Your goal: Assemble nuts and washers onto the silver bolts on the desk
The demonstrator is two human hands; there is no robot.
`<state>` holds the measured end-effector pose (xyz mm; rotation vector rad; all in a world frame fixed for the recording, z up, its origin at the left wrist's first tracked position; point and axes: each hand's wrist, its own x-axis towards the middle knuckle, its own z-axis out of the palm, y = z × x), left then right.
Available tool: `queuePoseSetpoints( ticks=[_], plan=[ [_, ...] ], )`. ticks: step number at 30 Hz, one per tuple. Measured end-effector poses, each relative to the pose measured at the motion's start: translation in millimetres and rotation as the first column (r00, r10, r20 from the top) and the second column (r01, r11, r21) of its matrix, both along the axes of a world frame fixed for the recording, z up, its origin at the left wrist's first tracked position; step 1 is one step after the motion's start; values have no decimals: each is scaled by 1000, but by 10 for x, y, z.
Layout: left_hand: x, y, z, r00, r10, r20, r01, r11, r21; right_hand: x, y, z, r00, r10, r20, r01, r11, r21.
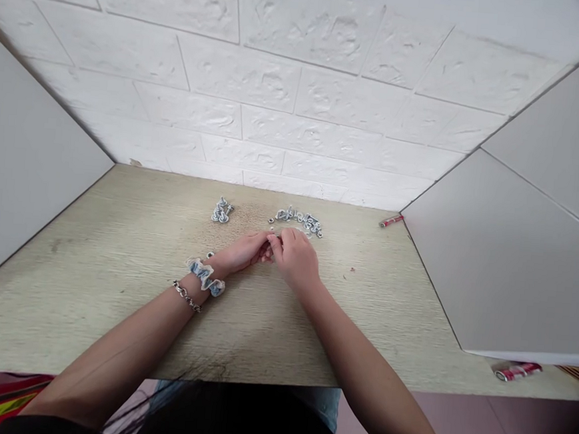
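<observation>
At the centre of the worktop [114, 283], a small metal part, mostly hidden, is pinched closed between left hand [244, 252] and right hand [296, 258] and is best kept low, with the spare screws [299, 219] at twelve o'clock left undisturbed.

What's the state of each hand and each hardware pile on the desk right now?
left hand: resting on the desk, fingertips meeting the right hand; anything pinched is too small to tell
right hand: on the desk, fingers curled toward the left hand
small pile of metal hardware: loose, untouched, behind the left hand
larger pile of metal hardware: loose, spread in a row, just behind the right hand
red pen: lying flat by the right panel
</observation>
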<state>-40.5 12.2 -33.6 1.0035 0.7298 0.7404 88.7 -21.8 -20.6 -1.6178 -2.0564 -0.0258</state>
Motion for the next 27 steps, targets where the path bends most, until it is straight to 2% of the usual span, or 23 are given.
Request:
queuePoseSetpoints(
  ticks=[7, 13, 22, 27],
  plan=[
    [-13, 28, -20, 1000, 9, 15, -8, 999, -39, -32, 36, -43, 998, 67, -8, -67, 998, -11],
    [-8, 20, 8, 996, 12, 83, -7, 998, -61, -39, 21, -52, 989, 148, -13, -147, 988, 41],
    [-37, 82, -41, 993, 62, 104, -37, 973, -226, -29, 44, -87, 994, 110, -15, -110, 994, 7],
    [-28, 51, 4, 993, -7, 120, 27, 985, -169, -19, 34, -59, 999, 40, -27, -40, 999, -3]
  ],
)
